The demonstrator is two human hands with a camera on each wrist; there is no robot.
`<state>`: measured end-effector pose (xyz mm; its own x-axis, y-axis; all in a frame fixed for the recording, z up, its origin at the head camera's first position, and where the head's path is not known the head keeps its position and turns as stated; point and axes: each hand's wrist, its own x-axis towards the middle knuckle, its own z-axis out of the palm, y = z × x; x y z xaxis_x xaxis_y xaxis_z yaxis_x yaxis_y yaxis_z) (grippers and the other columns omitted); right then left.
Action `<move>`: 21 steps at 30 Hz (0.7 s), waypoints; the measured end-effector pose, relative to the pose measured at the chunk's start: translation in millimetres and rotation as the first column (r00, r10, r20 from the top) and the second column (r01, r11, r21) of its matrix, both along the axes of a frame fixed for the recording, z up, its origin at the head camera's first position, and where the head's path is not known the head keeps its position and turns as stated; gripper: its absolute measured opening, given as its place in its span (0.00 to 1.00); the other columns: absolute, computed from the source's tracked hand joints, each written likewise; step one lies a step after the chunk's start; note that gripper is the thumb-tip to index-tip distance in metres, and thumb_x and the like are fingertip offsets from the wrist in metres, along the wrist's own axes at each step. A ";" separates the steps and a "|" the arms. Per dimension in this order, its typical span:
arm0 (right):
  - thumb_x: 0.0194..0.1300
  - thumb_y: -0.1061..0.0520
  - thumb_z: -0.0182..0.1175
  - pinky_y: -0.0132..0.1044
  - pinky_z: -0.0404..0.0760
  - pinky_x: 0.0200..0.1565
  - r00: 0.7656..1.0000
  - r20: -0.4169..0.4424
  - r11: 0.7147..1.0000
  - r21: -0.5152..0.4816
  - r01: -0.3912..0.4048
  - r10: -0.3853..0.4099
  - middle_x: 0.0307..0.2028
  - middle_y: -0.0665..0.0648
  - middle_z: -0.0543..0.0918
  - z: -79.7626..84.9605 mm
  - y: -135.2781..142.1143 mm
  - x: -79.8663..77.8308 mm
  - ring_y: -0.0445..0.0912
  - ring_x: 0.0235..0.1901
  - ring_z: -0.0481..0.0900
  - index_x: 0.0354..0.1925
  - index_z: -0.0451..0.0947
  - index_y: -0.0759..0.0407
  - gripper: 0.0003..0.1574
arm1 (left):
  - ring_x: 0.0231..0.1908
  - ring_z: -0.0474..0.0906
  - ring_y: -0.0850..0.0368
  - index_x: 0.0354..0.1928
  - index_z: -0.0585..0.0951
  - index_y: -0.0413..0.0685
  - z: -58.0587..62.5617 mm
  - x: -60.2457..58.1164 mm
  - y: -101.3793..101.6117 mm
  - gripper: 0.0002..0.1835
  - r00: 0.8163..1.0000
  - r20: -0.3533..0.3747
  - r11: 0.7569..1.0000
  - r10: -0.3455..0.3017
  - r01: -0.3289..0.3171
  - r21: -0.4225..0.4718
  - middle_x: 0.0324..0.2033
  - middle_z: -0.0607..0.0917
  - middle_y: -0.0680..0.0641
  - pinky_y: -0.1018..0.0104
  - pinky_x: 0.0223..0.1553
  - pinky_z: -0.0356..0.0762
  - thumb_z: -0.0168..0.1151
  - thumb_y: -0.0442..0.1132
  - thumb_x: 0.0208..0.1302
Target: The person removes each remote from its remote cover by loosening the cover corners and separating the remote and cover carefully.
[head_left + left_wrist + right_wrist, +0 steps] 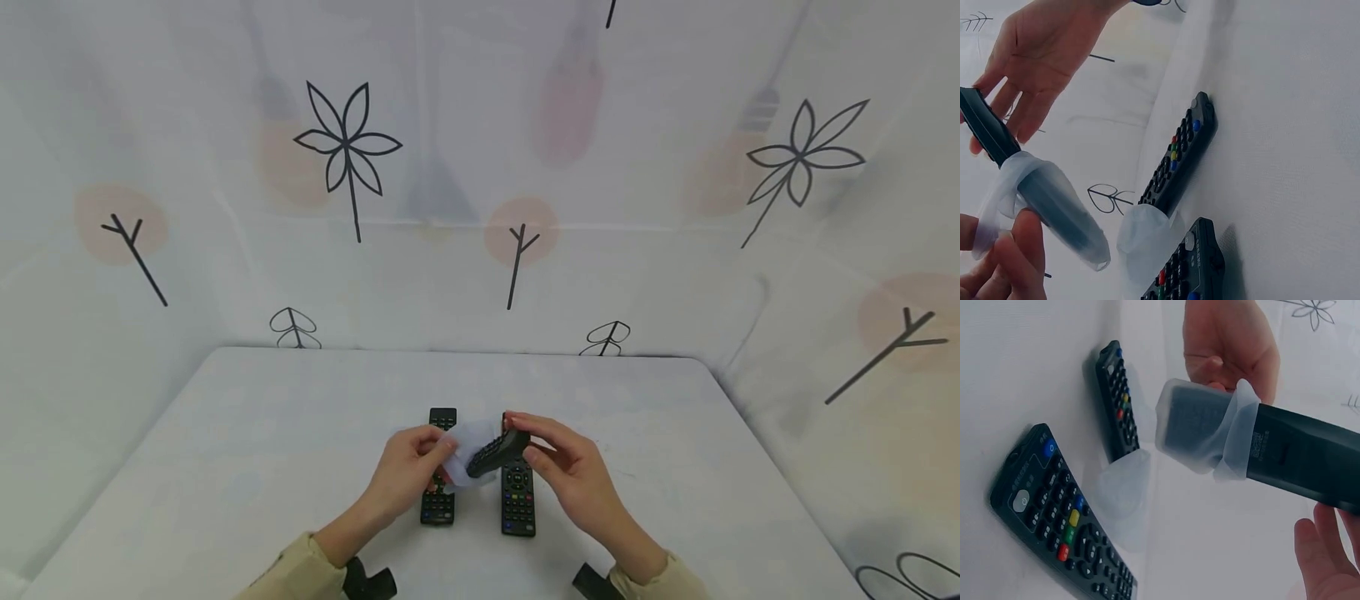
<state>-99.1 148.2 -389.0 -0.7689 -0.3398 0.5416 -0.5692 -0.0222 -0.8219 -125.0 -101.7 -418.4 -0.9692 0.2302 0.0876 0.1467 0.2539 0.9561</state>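
Above the table, a black remote control [498, 452] is tilted, one end inside a translucent sleeve [1191, 422]. My right hand [573, 471] grips the uncovered end between thumb and fingers. At the sleeve's folded mouth, my left hand [405, 467] pinches the thin film, as the left wrist view shows on the sleeve [1063, 212]. The remote's back, with a small printed label, faces the right wrist camera. Below the hands lie a left remote [437, 510] and a right remote [518, 504], buttons up and partly hidden by hands and sleeve.
Another translucent film piece [1124, 494] lies by the remotes on the table. The white table [300, 417] reaches back to a patterned curtain [450, 275], which also hangs along both sides. Dark wrist straps [367, 581] sit by the sleeve cuffs.
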 end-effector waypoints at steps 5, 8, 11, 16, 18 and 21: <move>0.71 0.71 0.54 0.38 0.76 0.57 0.998 0.034 0.998 0.040 0.052 -0.053 0.63 0.65 0.75 0.4 2.3 0.8 0.47 0.63 0.73 0.64 0.73 0.65 0.24 | 0.19 0.76 0.55 0.40 0.83 0.38 1.0 0.6 -0.5 0.10 0.999 0.007 0.999 0.033 -0.033 0.019 0.25 0.86 0.49 0.63 0.21 0.79 0.61 0.40 0.71; 0.73 0.67 0.55 0.39 0.78 0.55 0.989 0.090 0.991 0.078 0.112 -0.119 0.63 0.60 0.77 0.7 3.2 2.0 0.44 0.62 0.74 0.63 0.75 0.60 0.22 | 0.20 0.78 0.54 0.40 0.83 0.41 1.5 0.7 -0.1 0.09 0.998 -0.003 0.998 0.055 -0.055 0.000 0.25 0.86 0.49 0.63 0.21 0.79 0.61 0.40 0.71; 0.74 0.63 0.55 0.44 0.80 0.52 0.971 0.149 0.979 0.106 0.174 -0.189 0.62 0.56 0.78 0.9 2.7 2.9 0.43 0.58 0.77 0.62 0.77 0.59 0.20 | 0.22 0.79 0.54 0.40 0.83 0.42 1.1 0.9 0.6 0.09 0.997 -0.025 0.997 0.078 -0.078 -0.020 0.26 0.86 0.50 0.65 0.21 0.77 0.62 0.41 0.71; 0.71 0.60 0.61 0.47 0.83 0.46 0.922 0.249 0.953 0.137 0.271 -0.297 0.58 0.55 0.81 0.2 -0.8 3.0 0.46 0.51 0.82 0.56 0.81 0.56 0.17 | 0.24 0.81 0.56 0.40 0.84 0.47 0.8 3.2 2.2 0.08 0.990 -0.084 0.992 0.110 -0.115 -0.053 0.29 0.86 0.53 0.66 0.22 0.78 0.62 0.43 0.71; 0.69 0.60 0.63 0.44 0.84 0.45 0.905 0.280 0.947 0.143 0.289 -0.319 0.56 0.54 0.82 -0.2 -1.8 2.7 0.47 0.50 0.83 0.54 0.82 0.56 0.15 | 0.27 0.82 0.57 0.40 0.84 0.48 1.2 4.3 3.1 0.08 0.986 -0.112 0.989 0.126 -0.134 -0.065 0.30 0.86 0.53 0.66 0.23 0.79 0.62 0.44 0.71; 0.66 0.61 0.66 0.40 0.84 0.44 0.888 0.325 0.945 0.140 0.295 -0.325 0.56 0.55 0.82 -0.4 -2.4 2.1 0.51 0.50 0.82 0.49 0.82 0.56 0.13 | 0.31 0.82 0.58 0.40 0.85 0.48 2.0 5.2 4.1 0.07 0.978 -0.147 0.985 0.147 -0.159 -0.068 0.31 0.86 0.53 0.67 0.26 0.81 0.63 0.44 0.70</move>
